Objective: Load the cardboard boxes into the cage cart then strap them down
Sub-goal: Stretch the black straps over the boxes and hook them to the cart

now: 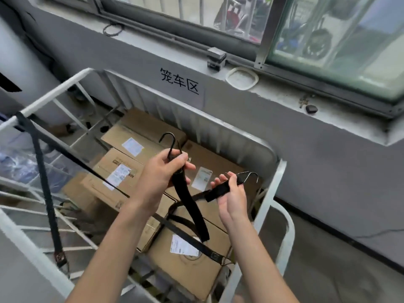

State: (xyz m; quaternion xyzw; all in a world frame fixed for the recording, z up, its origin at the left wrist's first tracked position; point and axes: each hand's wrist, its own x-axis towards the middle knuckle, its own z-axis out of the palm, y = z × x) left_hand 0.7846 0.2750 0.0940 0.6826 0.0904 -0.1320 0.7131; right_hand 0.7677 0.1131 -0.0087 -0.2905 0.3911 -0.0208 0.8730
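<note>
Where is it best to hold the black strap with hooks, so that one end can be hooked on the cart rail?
Grip the flat webbing just behind each hook, from the underside, as the left hand and right hand do now. The black strap is limp and sags between them, so only a hold near the metal hook steers its open tip toward the cage cart rail. This is a judgement.

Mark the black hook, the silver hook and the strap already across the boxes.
Black hook (pixel 167 136): head view, on its curved top above the left hand.
Silver hook (pixel 251 174): head view, on its bend beside the right hand.
Strap (pixel 185 236): head view, mid-span over the nearest box.
</note>
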